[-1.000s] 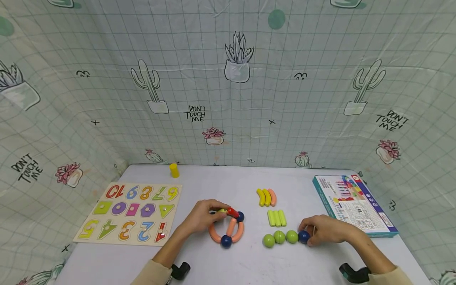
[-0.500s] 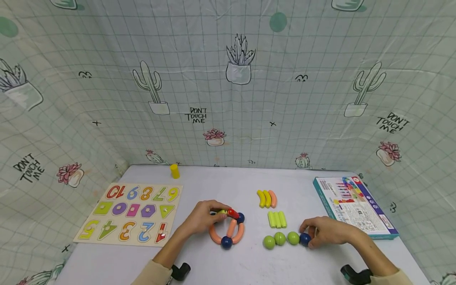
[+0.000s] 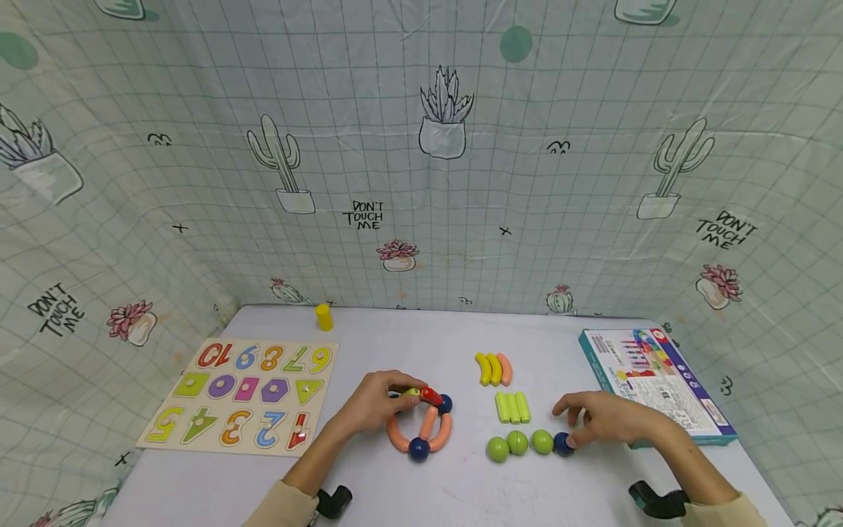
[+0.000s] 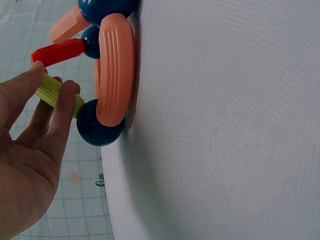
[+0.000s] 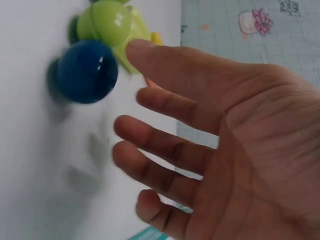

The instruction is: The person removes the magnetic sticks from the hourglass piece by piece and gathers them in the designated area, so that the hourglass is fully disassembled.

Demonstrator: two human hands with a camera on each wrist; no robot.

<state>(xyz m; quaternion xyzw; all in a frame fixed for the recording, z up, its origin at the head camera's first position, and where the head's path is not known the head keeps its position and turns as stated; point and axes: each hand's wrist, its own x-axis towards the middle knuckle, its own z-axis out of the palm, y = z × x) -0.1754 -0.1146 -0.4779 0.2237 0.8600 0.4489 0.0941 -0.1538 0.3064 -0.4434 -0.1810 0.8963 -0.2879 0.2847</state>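
Head view: right hand [image 3: 607,420] releasing the blue ball [image 3: 563,444] it was pinching half a second ago, the whole hand shifting slightly towards 12. Index finger [image 3: 570,400] lifting off, now hanging apart from the ball at its 12 o'clock. Thumb [image 3: 581,437] moving from the ball's 4 o'clock to about 3.
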